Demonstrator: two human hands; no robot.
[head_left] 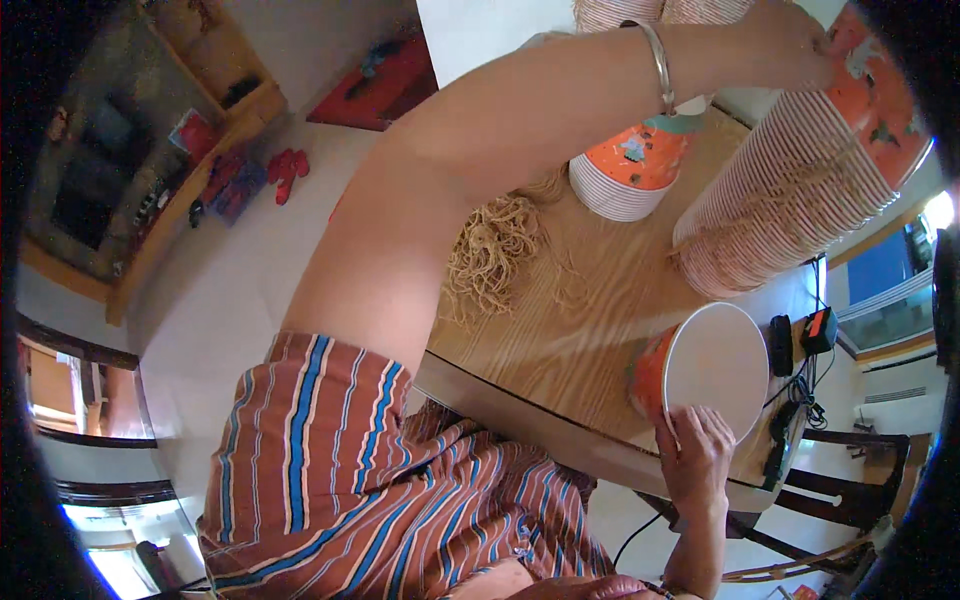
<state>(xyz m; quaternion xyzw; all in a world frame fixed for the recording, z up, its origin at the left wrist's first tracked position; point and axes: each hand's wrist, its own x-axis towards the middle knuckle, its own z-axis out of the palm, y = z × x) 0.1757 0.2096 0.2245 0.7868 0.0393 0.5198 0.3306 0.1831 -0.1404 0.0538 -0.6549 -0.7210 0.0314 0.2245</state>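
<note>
My left arm reaches across the table to a tall, leaning stack of nested paper tubs (780, 190) at the far right. The fingers of my left hand (785, 45) are curled at the edge of the orange patterned end tub (880, 100), partly hidden from view. Close to me, a single orange paper tub (718, 365) lies tilted, its round white face toward me. My right hand (695, 445) grips this tub by its near rim, fingers bent over the edge. A shorter orange-and-white tub stack (630, 170) stands behind my left forearm.
A heap of tan twine (495, 255) lies on the wooden table (560, 350); more strands hang on the tall stack. Black cables and an adapter (820, 330) sit by the right edge. A dark wooden chair (840, 490) stands at the lower right. Red shoes (287, 172) are on the floor.
</note>
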